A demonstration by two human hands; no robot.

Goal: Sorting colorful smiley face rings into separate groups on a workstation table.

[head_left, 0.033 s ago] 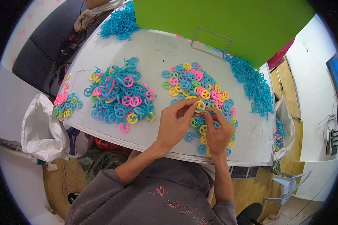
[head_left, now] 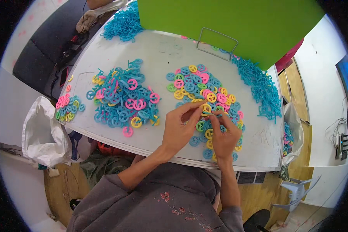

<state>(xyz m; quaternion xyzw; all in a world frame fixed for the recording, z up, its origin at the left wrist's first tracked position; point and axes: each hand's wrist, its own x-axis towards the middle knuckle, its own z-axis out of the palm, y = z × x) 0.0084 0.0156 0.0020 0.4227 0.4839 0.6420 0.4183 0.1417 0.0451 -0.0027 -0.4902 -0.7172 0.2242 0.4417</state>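
Over the right-hand pile of small plastic wheels (head_left: 189, 83), both my hands meet at one piece. My left hand (head_left: 180, 125) pinches a yellow spoked wheel (head_left: 206, 110) between thumb and fingers. Close against it, my right hand (head_left: 225, 133) is closed with its fingertips on a thin teal plastic stick (head_left: 210, 113), mostly hidden by the fingers. The tips of both hands nearly touch. Blue, pink, yellow and green wheels lie beneath and around them. Whether the stick sits inside the wheel's hub is too small to tell.
Wheels joined to teal sticks form a heap (head_left: 121, 96) on the left of the white table (head_left: 158, 50). Loose teal sticks (head_left: 261, 91) lie far right, more (head_left: 123, 25) far left. A green panel (head_left: 228, 23) with a wire handle stands behind. A white sack (head_left: 42, 131) hangs left.
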